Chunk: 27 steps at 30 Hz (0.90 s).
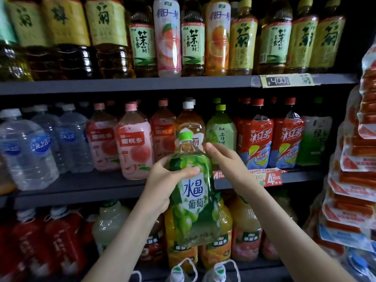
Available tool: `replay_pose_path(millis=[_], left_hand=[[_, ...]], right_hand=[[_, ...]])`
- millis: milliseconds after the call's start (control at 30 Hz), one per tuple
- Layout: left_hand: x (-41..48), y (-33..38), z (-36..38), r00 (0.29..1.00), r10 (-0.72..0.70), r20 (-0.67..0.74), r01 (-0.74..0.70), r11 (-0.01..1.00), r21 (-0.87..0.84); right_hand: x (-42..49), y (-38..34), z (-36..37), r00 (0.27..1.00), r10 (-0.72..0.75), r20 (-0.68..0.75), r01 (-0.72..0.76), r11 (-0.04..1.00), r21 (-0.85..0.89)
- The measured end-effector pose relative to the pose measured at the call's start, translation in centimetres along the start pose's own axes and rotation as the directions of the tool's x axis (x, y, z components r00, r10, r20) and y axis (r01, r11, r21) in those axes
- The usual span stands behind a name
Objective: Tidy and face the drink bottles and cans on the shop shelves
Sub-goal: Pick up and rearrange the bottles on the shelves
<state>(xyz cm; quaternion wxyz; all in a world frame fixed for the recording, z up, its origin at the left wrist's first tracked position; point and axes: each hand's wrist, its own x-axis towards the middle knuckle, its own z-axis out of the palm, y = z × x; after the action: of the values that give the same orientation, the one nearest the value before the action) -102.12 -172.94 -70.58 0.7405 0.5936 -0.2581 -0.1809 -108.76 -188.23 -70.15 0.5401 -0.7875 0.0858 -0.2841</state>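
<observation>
Item: grape drink bottle [193,192], green cap, label facing the camera, roughly upright, held in the air in front of the middle shelf [81,188] and a white-capped tea bottle [190,119].
Left hand [162,180]: grips the bottle's upper body, thumb across the front.
Right hand [225,161]: clasps its right shoulder, fingers hidden behind.
Adjacent stock: peach drink bottle [134,143] to the left, red iced tea bottles [254,139] to the right.

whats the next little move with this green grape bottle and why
Probably set the grape bottle down upright on the middle shelf, in front of the white-capped bottle. The left hand grips it, the right hand is at its shoulder, it is held off the shelf, and its label already faces out.
</observation>
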Motion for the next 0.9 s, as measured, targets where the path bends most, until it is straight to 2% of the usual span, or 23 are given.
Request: replay_pose_path(millis=[67, 133, 200, 267, 400, 500, 567, 667, 767, 900], left_hand=[[0.4, 0.2, -0.3, 0.999, 0.033, -0.023, -0.033, 0.999, 0.009], [0.8, 0.7, -0.5, 0.997, 0.079, -0.027, -0.078, 0.996, 0.049], [1.4, 1.3, -0.7, 0.991, 0.13, -0.03, -0.127, 0.988, 0.085], [1.8, 1.8, -0.9, 0.985, 0.164, -0.047, -0.16, 0.984, 0.082], [2.3, 2.5, -1.3, 0.975, 0.21, -0.068, -0.207, 0.977, 0.058], [2.6, 2.6, -1.8, 0.967, 0.245, -0.072, -0.241, 0.968, 0.069], [2.7, 2.6, -2.0, 0.955, 0.278, -0.102, -0.271, 0.96, 0.077], [2.8, 2.8, -1.6, 0.936, 0.324, -0.136, -0.313, 0.945, 0.093], [2.7, 3.0, -0.7, 0.905, 0.397, -0.151, -0.378, 0.915, 0.141], [2.5, 3.5, 0.5, 0.852, 0.501, -0.149, -0.467, 0.858, 0.215]], right_hand=[[1.2, 0.6, -1.4, 0.968, -0.065, -0.244, 0.026, 0.987, -0.157], [2.9, 0.8, -3.0, 0.923, -0.129, -0.362, 0.031, 0.964, -0.264], [5.2, 0.7, -4.3, 0.916, -0.161, -0.369, 0.039, 0.948, -0.316], [7.4, -0.1, -4.5, 0.933, -0.177, -0.313, 0.051, 0.926, -0.373], [11.6, -1.3, -3.0, 0.964, -0.107, -0.242, 0.021, 0.943, -0.331], [13.6, -0.7, -2.7, 0.946, -0.069, -0.317, -0.094, 0.876, -0.472], [13.7, -0.5, -3.0, 0.913, -0.121, -0.389, -0.126, 0.824, -0.553], [12.4, -0.6, -2.9, 0.886, -0.241, -0.396, -0.036, 0.816, -0.577], [10.1, -0.5, -2.2, 0.872, -0.325, -0.365, 0.092, 0.843, -0.53], [6.4, -0.8, -3.3, 0.745, -0.453, -0.49, 0.18, 0.843, -0.506]])
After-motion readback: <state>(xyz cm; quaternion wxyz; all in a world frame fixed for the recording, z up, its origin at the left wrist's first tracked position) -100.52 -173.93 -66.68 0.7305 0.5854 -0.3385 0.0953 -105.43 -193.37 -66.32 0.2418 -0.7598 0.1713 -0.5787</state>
